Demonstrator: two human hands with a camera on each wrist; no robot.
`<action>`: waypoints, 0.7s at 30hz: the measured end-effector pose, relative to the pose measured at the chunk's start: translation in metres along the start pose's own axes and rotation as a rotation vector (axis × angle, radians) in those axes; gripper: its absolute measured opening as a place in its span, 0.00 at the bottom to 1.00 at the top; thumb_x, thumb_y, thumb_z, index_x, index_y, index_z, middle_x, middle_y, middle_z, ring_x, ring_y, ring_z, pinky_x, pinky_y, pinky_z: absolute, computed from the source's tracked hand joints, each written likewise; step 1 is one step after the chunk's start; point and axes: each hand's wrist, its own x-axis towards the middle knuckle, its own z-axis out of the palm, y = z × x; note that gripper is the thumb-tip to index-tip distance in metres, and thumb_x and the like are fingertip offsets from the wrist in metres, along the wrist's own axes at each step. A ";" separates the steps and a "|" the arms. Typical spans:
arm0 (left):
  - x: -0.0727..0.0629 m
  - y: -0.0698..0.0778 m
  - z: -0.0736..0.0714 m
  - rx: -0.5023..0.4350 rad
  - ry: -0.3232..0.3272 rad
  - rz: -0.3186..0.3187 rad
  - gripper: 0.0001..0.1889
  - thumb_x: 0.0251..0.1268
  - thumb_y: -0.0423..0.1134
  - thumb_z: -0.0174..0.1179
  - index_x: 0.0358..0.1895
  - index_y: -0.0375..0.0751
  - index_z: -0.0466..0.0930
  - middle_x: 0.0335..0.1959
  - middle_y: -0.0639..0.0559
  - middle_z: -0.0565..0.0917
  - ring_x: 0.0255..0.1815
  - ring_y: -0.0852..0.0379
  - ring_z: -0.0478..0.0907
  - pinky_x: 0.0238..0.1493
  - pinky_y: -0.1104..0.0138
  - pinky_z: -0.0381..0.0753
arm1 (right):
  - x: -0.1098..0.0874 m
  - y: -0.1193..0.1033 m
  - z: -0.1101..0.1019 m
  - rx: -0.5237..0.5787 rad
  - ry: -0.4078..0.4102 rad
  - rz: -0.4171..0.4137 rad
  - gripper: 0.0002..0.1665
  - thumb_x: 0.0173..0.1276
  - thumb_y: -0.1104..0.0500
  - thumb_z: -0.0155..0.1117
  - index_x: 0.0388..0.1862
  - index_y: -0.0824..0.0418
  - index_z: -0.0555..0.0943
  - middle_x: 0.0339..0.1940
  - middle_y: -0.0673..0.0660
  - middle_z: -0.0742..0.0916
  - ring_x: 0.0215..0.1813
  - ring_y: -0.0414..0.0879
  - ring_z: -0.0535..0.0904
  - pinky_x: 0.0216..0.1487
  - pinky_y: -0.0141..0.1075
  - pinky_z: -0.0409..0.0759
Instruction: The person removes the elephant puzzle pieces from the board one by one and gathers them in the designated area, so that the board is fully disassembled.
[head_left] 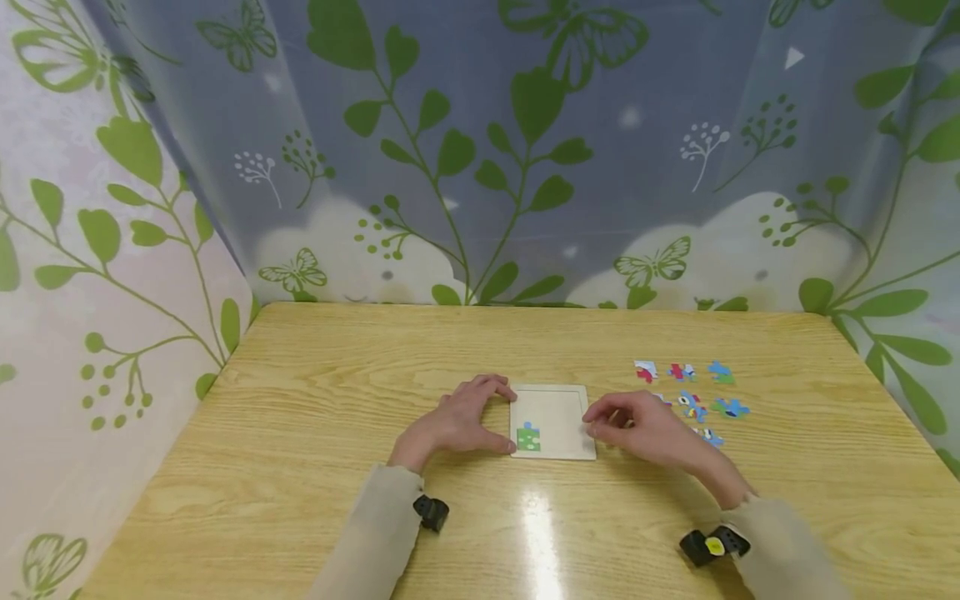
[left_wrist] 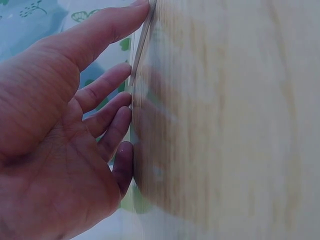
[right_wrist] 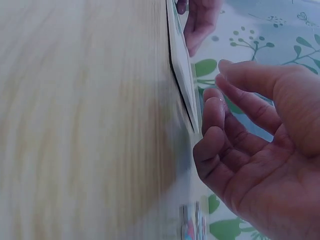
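Note:
A shallow pale wooden puzzle tray [head_left: 558, 417] lies on the table. In its lower left corner sits a green puzzle piece [head_left: 528, 439] with a blue tab. My left hand [head_left: 465, 419] is spread along the tray's left side, thumb by the near corner and index finger by the far one; in the left wrist view its other fingertips rest near the tabletop. Beside the tray's right edge hovers my right hand [head_left: 643, 427], fingers loosely bent. Nothing shows between its thumb [right_wrist: 245, 72] and fingers in the right wrist view.
Several loose puzzle pieces, among them a blue and green piece [head_left: 731, 407] and a red and white piece [head_left: 645, 371], lie right of the tray, partly behind my right hand. The wooden table [head_left: 360, 358] meets a patterned curtain [head_left: 480, 208] at its back edge.

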 end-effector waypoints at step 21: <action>0.000 0.001 -0.001 -0.010 0.004 -0.015 0.33 0.57 0.51 0.75 0.66 0.53 0.73 0.79 0.53 0.63 0.81 0.41 0.57 0.76 0.31 0.50 | 0.024 -0.019 0.029 -0.145 0.008 -0.164 0.08 0.68 0.53 0.73 0.44 0.52 0.86 0.38 0.46 0.86 0.39 0.38 0.78 0.43 0.33 0.78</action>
